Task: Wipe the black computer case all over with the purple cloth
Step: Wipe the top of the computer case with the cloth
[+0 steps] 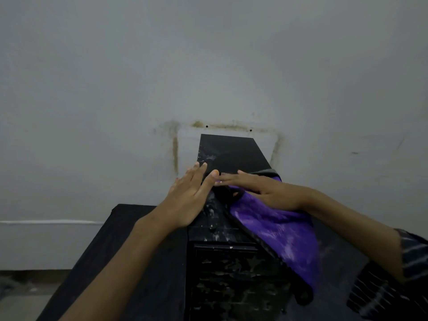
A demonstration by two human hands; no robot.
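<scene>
Flat-fingered, the right hand (261, 191) presses the purple cloth (278, 232) on the black computer case (229, 151), its top stretching away ahead; the left hand (190, 193) lies flat, empty, alongside

black computer case (231, 151) – white-flecked, purple cloth (273, 225) – pale smudges, grey wall (208, 54), striped sleeve (414, 253)
</scene>
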